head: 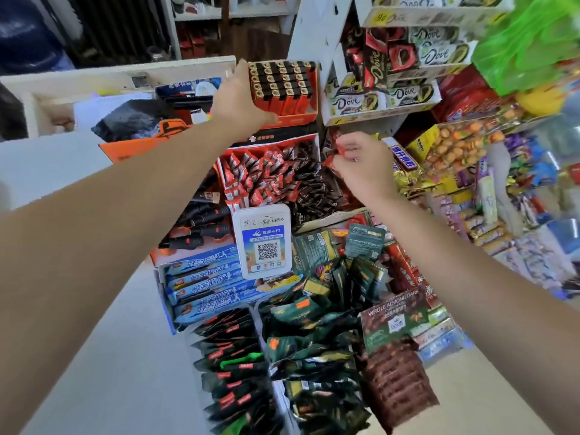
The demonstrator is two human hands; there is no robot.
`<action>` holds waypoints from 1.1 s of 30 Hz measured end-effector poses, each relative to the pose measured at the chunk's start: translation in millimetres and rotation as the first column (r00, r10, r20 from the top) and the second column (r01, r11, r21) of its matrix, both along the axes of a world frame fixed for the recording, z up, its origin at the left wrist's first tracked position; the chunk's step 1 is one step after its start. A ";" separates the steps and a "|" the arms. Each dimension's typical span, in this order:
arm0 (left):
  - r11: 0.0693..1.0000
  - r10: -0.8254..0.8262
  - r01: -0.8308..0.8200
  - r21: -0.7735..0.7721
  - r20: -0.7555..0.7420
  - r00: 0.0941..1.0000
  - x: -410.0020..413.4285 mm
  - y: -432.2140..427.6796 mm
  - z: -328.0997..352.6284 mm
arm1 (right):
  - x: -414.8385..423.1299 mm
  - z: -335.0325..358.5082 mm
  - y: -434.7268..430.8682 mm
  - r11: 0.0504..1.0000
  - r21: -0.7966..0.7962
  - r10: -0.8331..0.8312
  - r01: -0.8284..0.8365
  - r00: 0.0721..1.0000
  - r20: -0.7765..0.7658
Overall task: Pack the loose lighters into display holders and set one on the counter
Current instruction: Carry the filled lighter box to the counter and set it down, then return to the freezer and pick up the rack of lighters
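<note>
An orange display holder (pixel 290 116) packed with several rows of orange lighters (pixel 292 95) with black and gold tops stands on a box at the back of the counter display. My left hand (pixel 240 98) grips the holder's left side, thumb across its front lower edge. My right hand (pixel 365 161) hovers to the right and lower, above the sweets, its fingers pinching a small red wrapped thing (pixel 343 150). What that thing is I cannot tell.
A tray of red and black sweet packets (pixel 276 177) lies under the holder. A white QR payment stand (pixel 263 241) sits in front. Dove chocolate boxes (pixel 392 98) stack to the right. Snack bags, black torch lighters (pixel 201 227) and chocolate boxes crowd the grey counter (pixel 103 356).
</note>
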State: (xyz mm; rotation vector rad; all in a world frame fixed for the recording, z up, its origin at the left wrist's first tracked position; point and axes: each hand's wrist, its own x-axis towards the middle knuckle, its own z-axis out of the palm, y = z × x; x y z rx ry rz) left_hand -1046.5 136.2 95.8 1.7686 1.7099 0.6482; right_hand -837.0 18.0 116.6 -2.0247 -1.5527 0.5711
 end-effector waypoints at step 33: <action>0.455 -0.890 0.867 -0.201 -0.078 0.449 219.4 -530.6 -37.0 | 163.0 -91.1 -607.8 0.724 -0.507 -0.627 0.468 0.753 -0.201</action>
